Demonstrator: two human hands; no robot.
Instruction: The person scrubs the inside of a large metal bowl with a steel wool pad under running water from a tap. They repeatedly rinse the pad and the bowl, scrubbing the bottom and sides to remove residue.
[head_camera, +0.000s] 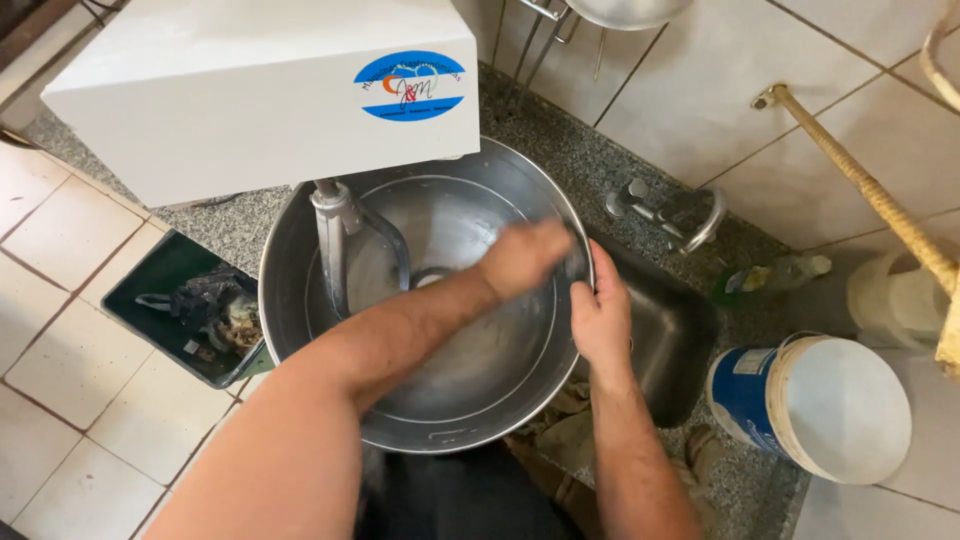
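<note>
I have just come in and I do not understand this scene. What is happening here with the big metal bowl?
A person leans over a large steel mixing bowl that sits under the white head of a mixer. The left hand is inside the bowl, against the inner wall near the rim, and looks blurred. The right hand grips the bowl's rim on the side next to a small steel sink. The metal dough hook hangs in the bowl. A white and blue bucket stands to the right.

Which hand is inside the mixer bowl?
The left hand, blurred, reaching inside the steel mixer bowl. The right hand only grips the bowl's rim beside the sink.
</note>
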